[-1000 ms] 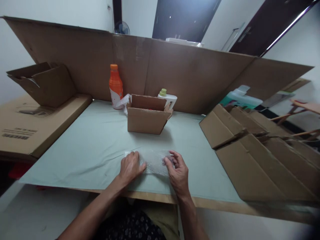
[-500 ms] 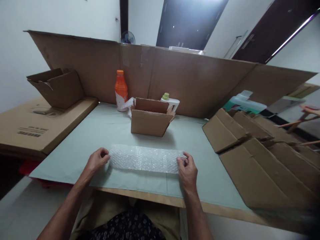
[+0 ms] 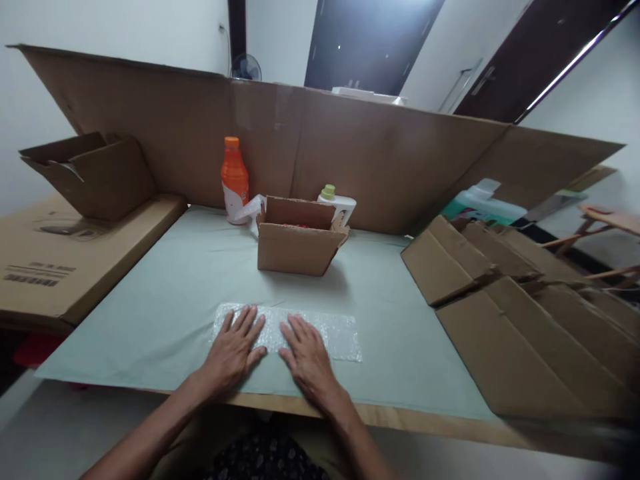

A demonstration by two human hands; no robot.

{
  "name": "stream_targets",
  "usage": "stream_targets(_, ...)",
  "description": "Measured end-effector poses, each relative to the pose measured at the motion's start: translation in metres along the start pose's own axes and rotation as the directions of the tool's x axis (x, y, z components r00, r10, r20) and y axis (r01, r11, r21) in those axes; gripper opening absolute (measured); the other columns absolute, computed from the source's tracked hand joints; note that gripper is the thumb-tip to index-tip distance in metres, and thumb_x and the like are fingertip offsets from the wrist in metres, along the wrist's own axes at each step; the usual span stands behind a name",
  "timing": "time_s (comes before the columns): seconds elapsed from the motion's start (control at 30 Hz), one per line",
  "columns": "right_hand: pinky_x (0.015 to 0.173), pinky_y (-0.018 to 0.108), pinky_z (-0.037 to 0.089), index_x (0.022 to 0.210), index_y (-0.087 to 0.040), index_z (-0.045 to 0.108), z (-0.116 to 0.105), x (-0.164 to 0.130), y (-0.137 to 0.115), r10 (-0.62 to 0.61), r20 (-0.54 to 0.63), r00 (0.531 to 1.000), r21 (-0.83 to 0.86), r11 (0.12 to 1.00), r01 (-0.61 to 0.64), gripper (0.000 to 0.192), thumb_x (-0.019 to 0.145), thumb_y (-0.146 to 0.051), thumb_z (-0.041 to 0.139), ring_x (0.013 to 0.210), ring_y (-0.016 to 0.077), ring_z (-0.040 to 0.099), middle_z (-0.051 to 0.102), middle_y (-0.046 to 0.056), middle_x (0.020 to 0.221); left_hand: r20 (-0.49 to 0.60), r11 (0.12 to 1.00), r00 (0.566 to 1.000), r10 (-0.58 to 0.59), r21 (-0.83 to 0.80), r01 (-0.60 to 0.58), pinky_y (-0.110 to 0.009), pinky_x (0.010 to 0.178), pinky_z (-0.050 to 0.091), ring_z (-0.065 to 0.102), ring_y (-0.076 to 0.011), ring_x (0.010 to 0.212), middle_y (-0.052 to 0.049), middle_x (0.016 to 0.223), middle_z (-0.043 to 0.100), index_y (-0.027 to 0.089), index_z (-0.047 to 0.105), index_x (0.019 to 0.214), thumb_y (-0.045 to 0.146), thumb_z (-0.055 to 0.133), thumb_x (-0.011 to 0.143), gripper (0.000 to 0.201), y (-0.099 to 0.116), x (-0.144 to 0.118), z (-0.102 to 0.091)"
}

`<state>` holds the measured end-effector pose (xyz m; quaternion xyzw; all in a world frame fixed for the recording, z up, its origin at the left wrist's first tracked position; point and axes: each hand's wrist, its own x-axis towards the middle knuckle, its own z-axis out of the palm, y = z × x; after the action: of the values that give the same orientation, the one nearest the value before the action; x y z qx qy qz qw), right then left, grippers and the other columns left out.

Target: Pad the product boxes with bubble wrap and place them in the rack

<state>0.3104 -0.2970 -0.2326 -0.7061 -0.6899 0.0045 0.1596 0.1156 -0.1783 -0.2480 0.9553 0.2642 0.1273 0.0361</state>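
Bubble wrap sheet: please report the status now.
Left hand and right hand flat, open. Clear rectangular bubble wrap sheet spread on green cloth. Brown cardboard box behind, apart.

Dim indoor light, brightest on the upper walls | soft shadow cast beside the small cardboard box (image 3: 296, 243) onto the worktop (image 3: 165, 300) | edges bowed by wide-angle lens | bottom right corner darkened, blurred
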Motion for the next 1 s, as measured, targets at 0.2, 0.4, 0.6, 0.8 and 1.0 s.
stream_targets(0.2,0.106,0.050,0.042,0.134,-0.017,0.063,-0.031,-0.057,0.093,0.320,-0.151,0.935,-0.106,0.935,-0.337,0.043,0.101,-0.036,0.042,0.137,0.0312,0.050,0.060,0.015,0.143,-0.057,0.985,0.983,-0.172,-0.019,0.171,-0.055,0.117,0.029,0.037,-0.0331,0.147,-0.012,0.157,0.044,0.025,0.049,0.146,0.042,0.039,0.100,0.050,-0.047,-0.035,-0.007)
stream_targets(0.4,0.103,0.053,0.043,0.117,-0.011,0.067,-0.043,-0.025,0.110,0.404,-0.185,0.896,0.017,0.913,-0.408,0.039,0.091,-0.035,0.051,0.131,0.0361,0.055,0.063,0.022,0.136,-0.181,0.863,0.847,-0.501,-0.035,0.503,-0.060,0.111,0.036,0.041,-0.0440,0.141,-0.029,0.143,0.053,0.005,0.065,0.120,0.039,0.050,0.088,0.049,-0.045,-0.021,-0.009)
stream_targets(0.6,0.082,0.039,0.054,0.089,-0.020,0.067,-0.056,-0.031,0.086,0.424,-0.117,0.898,0.213,0.894,-0.394,0.021,0.088,-0.035,0.052,0.089,0.0259,0.071,0.075,0.010,0.094,-0.225,0.875,0.854,-0.470,-0.246,0.417,-0.049,0.096,0.051,0.067,-0.0328,0.110,-0.015,0.110,0.073,0.019,0.063,0.083,0.026,0.048,0.082,0.016,-0.039,0.000,-0.022)
stream_targets(0.8,0.087,0.031,0.056,0.151,-0.023,0.047,-0.067,-0.109,0.029,0.452,0.118,0.884,0.595,0.680,-0.428,0.064,0.091,-0.044,0.058,0.106,0.0230,0.071,0.072,0.009,0.121,-0.153,0.922,0.936,-0.317,-0.282,0.266,-0.035,0.085,0.053,0.070,-0.0237,0.091,-0.006,0.096,0.075,0.023,0.064,0.097,0.026,0.052,0.088,0.015,-0.036,0.086,-0.055)
stream_targets(1.0,0.111,0.042,0.043,0.122,-0.030,0.075,-0.038,-0.129,-0.020,0.430,0.350,0.832,0.647,0.531,-0.546,0.049,0.083,-0.059,0.066,0.126,0.0307,0.060,0.069,0.009,0.133,-0.095,0.936,0.981,-0.168,-0.327,0.129,-0.047,0.100,0.048,0.062,-0.0313,0.113,-0.015,0.118,0.069,0.017,0.062,0.119,0.012,0.062,0.076,0.043,-0.007,0.169,-0.037)
